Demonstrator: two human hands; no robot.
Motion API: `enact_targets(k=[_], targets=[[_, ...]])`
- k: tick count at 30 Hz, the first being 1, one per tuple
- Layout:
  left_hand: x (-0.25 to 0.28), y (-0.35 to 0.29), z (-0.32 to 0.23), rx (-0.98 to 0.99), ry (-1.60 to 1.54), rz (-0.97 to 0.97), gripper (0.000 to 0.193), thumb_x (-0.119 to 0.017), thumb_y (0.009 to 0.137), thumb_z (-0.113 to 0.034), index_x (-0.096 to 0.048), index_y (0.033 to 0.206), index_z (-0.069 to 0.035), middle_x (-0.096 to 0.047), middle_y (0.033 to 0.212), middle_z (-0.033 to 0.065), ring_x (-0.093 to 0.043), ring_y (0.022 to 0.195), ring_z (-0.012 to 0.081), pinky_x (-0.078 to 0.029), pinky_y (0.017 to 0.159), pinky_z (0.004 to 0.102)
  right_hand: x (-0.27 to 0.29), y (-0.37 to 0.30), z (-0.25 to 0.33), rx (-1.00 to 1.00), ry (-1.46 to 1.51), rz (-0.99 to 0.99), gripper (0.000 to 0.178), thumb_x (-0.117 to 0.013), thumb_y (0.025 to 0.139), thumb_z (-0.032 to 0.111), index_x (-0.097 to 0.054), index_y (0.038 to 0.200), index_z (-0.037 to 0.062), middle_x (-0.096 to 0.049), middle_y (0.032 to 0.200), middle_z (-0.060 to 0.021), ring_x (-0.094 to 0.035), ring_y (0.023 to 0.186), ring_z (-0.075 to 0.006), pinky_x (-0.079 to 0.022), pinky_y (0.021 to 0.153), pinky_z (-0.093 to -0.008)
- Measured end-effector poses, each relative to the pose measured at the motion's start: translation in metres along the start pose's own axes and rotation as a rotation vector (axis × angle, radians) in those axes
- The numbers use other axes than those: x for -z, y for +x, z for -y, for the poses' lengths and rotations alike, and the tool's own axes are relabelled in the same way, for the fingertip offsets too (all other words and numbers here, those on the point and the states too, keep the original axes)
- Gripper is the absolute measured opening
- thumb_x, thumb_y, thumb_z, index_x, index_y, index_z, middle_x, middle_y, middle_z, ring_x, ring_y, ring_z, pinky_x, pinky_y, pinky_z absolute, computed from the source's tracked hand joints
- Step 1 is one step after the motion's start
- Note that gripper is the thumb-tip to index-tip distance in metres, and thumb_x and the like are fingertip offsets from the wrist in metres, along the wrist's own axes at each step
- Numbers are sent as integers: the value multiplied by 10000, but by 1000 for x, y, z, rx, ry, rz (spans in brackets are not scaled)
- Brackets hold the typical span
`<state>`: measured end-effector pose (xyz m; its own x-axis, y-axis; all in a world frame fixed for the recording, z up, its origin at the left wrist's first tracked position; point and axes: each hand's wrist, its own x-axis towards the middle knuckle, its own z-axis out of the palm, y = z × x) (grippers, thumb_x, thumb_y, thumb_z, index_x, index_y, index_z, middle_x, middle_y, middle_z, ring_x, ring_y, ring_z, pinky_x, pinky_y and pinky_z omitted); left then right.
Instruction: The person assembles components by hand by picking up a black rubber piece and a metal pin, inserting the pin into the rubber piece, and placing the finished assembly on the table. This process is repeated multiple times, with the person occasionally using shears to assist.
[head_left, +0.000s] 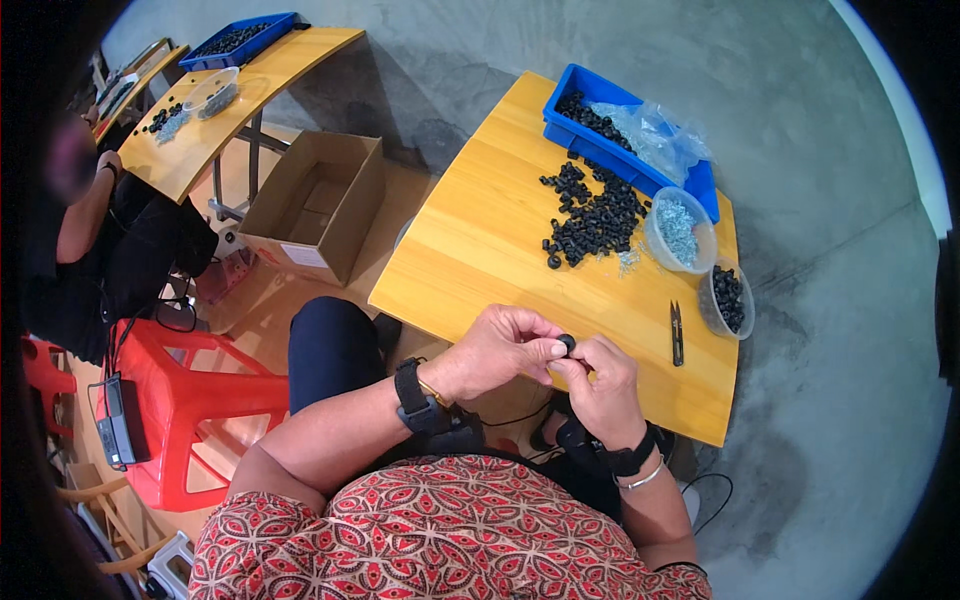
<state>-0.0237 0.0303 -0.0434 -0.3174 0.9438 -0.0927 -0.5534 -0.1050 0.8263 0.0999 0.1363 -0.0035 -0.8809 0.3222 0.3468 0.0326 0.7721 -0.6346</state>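
Between my two hands, over the near edge of the yellow table (470,230), is a small round black part (567,344). My left hand (500,350) pinches it between thumb and fingers. The fingers of my right hand (605,385) are closed against its other side. Beyond my hands lies a loose heap of small black parts (595,220). To its right stand a clear round tub of small silvery pieces (677,232) and another clear tub holding black parts (727,300). A pair of thread snips (677,333) lies on the table right of my hands.
A blue tray (620,155) with black parts and a clear plastic bag (660,140) stands at the table's far edge, by the grey wall. On the left are an open cardboard box (315,205), a red stool (180,400), and a person seated at another table (240,90).
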Motion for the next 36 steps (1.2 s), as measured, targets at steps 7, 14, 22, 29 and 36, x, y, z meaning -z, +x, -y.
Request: enact_targets(k=[7, 14, 22, 29, 36], targets=[[17, 5, 7, -170, 571, -27, 116, -581, 809, -11, -618, 916, 12, -639, 793, 36, -588, 707, 72, -483, 580, 200, -28, 1, -31, -51, -6, 4, 128, -625, 679, 33, -502, 655, 12, -489, 635, -126, -500, 573, -301, -387, 504, -361], [21, 7, 7, -373, 947, -68, 136, -623, 729, 4, -626, 864, 22, -638, 729, 123, -606, 634, 149, -467, 561, 264, -36, 6, -35, -5, -164, -1, 136, -612, 626, -1, -477, 612, 8, -467, 634, -139, -494, 599, -336, -385, 523, -410], [16, 5, 6, -547, 1038, -85, 132, -629, 695, 12, -609, 826, 14, -600, 724, 161, -590, 656, 305, -472, 573, 322, -37, 7, -22, -3, -212, -10, 146, -596, 643, -37, -451, 641, -13, -464, 667, -166, -479, 640, -364, -379, 558, -421], [17, 5, 11, -611, 1133, -54, 171, -620, 681, 23, -599, 850, 13, -590, 752, 159, -575, 692, 316, -472, 600, 349, -36, -1, -26, -1, -213, -3, 90, -562, 673, -34, -475, 692, -21, -469, 725, -190, -464, 687, -385, -374, 593, -436], [15, 4, 9, -633, 1236, 2, 193, -598, 679, 20, -591, 872, 16, -582, 771, 151, -567, 716, 312, -472, 624, 355, -36, -1, -35, 55, -98, -20, 72, -519, 774, 47, -496, 777, -21, -486, 712, -186, -477, 703, -371, -377, 606, -431]])
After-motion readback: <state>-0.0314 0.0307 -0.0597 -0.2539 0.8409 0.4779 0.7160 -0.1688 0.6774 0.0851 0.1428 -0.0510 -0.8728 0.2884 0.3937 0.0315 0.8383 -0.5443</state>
